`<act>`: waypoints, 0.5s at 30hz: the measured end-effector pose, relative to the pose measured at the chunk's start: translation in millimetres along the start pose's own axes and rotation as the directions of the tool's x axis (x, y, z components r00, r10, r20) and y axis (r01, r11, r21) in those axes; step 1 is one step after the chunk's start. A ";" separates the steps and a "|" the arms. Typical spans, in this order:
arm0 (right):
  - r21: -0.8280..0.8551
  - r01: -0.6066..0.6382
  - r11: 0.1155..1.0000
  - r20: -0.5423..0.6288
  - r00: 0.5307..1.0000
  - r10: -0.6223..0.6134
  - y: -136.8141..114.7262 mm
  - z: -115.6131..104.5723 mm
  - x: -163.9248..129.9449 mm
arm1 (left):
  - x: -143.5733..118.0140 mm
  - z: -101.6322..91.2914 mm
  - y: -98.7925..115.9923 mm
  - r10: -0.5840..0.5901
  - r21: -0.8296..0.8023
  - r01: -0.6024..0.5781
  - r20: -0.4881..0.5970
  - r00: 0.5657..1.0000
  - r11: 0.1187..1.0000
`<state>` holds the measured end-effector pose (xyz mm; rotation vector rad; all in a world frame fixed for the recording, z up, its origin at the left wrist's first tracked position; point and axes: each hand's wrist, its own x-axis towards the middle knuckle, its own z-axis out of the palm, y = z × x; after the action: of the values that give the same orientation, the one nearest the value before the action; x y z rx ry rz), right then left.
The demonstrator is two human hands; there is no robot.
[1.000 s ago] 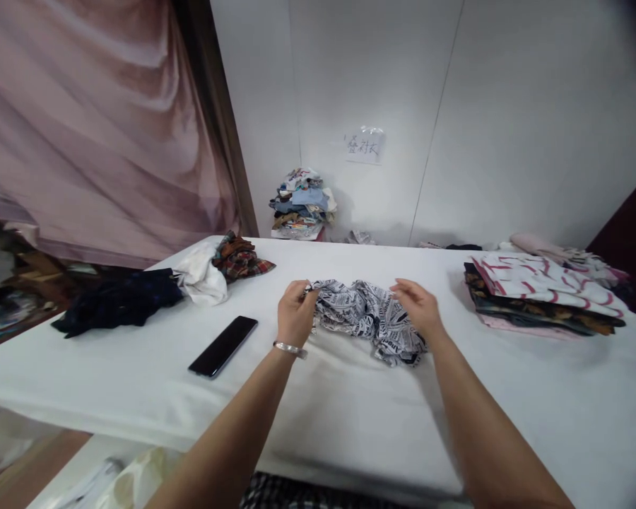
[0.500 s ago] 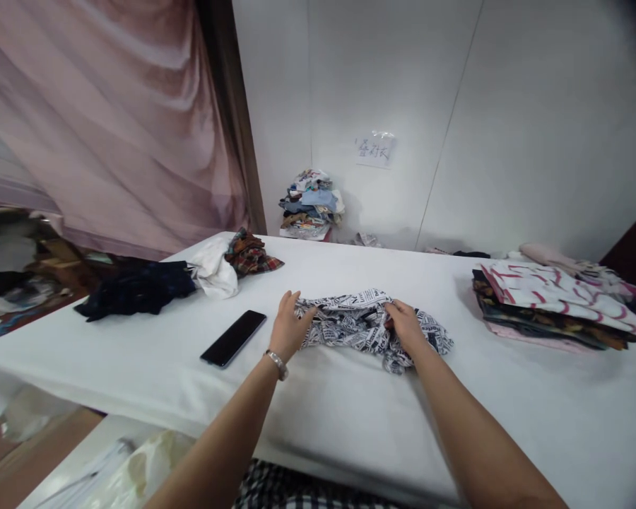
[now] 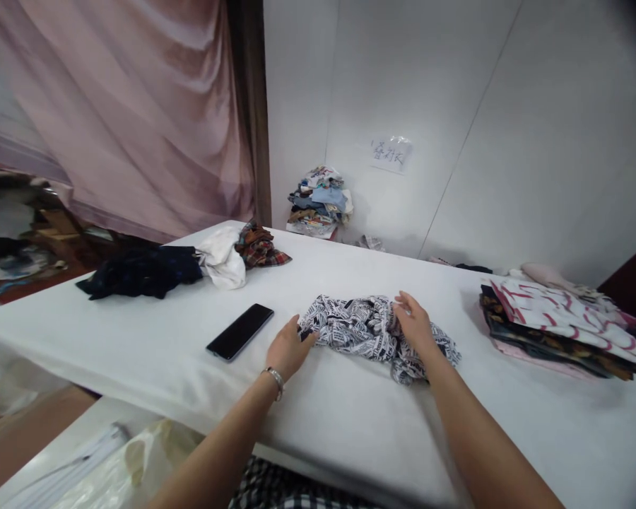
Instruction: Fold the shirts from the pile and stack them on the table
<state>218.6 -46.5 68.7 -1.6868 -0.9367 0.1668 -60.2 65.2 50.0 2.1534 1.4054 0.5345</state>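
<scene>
While the printed shirt (image 3: 374, 334) lay crumpled near the middle of the table (image 3: 138, 339), both hands had come down from where they had been a second before. Then the left hand (image 3: 289, 348) had pinched a corner of the cloth clear of the surface and the right hand (image 3: 414, 322) had hovered open beside it. Now the shirt sat flat in its heap and spread a little further toward the right edge, which suggests the sorting-out of the fabric was only at its start, with no fold yet made.

In the head view, the left hand rested low at the near left end of the shirt, wrist with a bracelet (image 3: 274, 376) turned toward the front edge. Its fingers were close together and curled lightly against the hem, touching it; whether they actually nipped the cloth I could not tell. The right hand lay on top of the heap's right part, palm down, fingers loosely together and bent into the folds, pressing or gathering rather than lifting.

A phone (image 3: 240, 331) lay just left of the left hand, apart from it. Loose clothes (image 3: 148, 270) sat at the far left corner, and a folded stack (image 3: 556, 322) stood well apart at the right edge.
</scene>
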 end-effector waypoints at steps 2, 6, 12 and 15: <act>-0.143 0.149 0.978 0.051 0.988 -0.143 -16.6 5.8 11.1 | -0.3 -0.2 2.6 0.006 0.046 -0.007 0.019 1.000 0.999; -0.490 0.300 0.819 0.432 0.899 -0.072 -52.7 37.1 35.3 | 0.1 2.5 4.1 0.039 0.140 -0.047 0.062 0.997 0.989; -0.709 0.299 0.638 0.560 0.789 0.253 -58.3 93.8 60.2 | -5.2 7.3 -4.4 0.099 0.110 -0.096 -0.027 0.995 0.989; -0.739 0.281 0.612 0.544 0.784 0.298 -46.1 99.9 63.7 | -8.1 6.8 -6.6 0.140 0.117 -0.131 -0.073 0.987 0.984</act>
<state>183.4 72.6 96.3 -2.5587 -1.6894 0.3778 -64.1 58.6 40.3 2.3538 1.3671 0.6135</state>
